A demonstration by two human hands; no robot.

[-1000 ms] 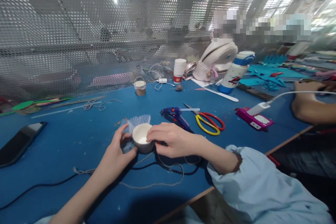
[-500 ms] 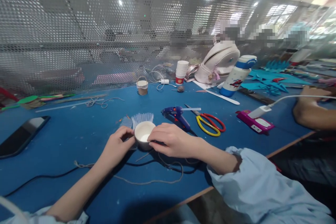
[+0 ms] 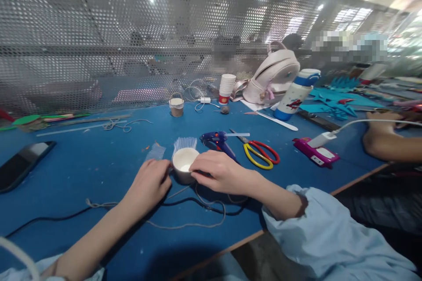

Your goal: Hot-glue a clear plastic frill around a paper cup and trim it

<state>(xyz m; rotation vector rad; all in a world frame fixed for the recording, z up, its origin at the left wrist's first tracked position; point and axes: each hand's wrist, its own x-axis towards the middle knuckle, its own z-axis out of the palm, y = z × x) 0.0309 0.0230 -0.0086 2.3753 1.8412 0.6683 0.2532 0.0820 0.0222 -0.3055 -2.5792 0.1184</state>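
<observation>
A small cut-down paper cup [image 3: 185, 163] stands upright on the blue table [image 3: 85, 171] with a pleated translucent fringe [image 3: 184, 143] behind its rim. My right hand [image 3: 217, 171] curls round the cup's right side, fingers on its wall. My left hand [image 3: 150, 184] is closed against the cup's left side, its fingertips hidden. A grey string [image 3: 184, 224] and a black cable [image 3: 42, 221] trail under both hands.
A blue glue gun [image 3: 219, 140] and red-and-yellow scissors [image 3: 262, 153] lie just beyond the cup. A phone [image 3: 23, 162] lies at the left, a pink device [image 3: 316, 153] and another person's arm [image 3: 389, 140] at the right. Stacked cups [image 3: 227, 88], a bag [image 3: 273, 74] and a bottle [image 3: 295, 94] stand by the mesh wall.
My left hand has drawn in from an open grasp to a closed hold against the cup's left side. The cup has shifted slightly right.
</observation>
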